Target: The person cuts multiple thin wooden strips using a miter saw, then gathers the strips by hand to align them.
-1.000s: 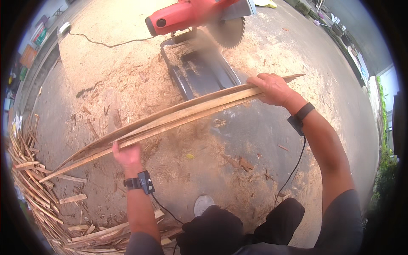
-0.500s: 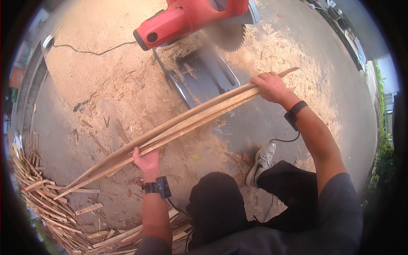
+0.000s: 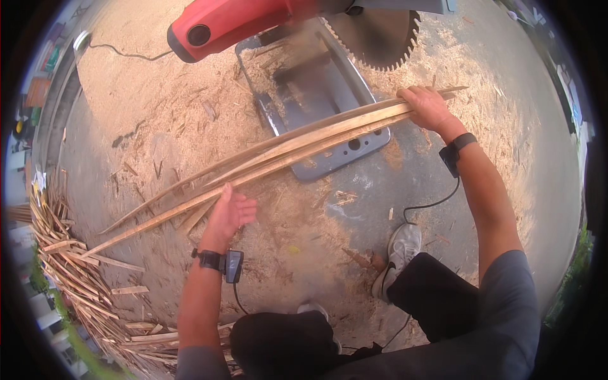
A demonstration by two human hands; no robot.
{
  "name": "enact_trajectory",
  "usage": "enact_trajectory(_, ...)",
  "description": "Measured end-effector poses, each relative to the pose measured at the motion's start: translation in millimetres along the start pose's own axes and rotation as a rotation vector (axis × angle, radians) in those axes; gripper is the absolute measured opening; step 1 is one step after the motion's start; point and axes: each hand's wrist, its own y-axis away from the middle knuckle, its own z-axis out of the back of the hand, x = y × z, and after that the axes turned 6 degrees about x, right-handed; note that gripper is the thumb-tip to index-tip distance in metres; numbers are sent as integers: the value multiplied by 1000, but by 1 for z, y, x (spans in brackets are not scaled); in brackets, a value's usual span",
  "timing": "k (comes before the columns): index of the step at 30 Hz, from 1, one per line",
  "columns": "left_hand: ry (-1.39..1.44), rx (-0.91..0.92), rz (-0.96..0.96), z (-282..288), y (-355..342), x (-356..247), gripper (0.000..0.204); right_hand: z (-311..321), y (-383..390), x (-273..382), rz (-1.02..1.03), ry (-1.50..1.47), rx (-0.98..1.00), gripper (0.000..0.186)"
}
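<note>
Several long, rough wooden strips (image 3: pixel 297 145) slant across the view, from the lower left up to the right. My right hand (image 3: pixel 430 109) is closed round their right end, with the pointed tips sticking out past it. Below their middle is my left hand (image 3: pixel 231 215), open, its thumb up at the lowest strip's edge and its fingers apart from the wood. Beyond the bundle stands a power saw with a red housing (image 3: pixel 237 28) and a toothed round blade (image 3: pixel 377 38). The strips pass over the saw's grey metal base (image 3: pixel 323 166).
Sawdust (image 3: pixel 171 101) and wood scraps cover much of the ground. A large heap of thin wooden offcuts (image 3: pixel 76 285) lies at the left. A dark cord (image 3: pixel 126 54) runs from the saw to the far left. My shoe (image 3: pixel 402 247) stands near the base.
My left hand has opened from under the strips. My right hand and the strips have shifted right and farther away. The saw appears farther right in view.
</note>
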Motion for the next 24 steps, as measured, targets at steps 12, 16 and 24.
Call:
enact_trajectory(12, -2377, -287, -865, -140, -34, -20, 106, -1, -4, -8, -9, 158, -93, 37)
enact_trajectory(16, -2390, -340, -902, -130, -49, -22, 93, 15, 24, -4, -9, 75, -240, 52)
enact_trajectory(24, -2355, -443, -887, -142, -72, -58, 83, 187, 104, 23, 97, -193, -429, 37)
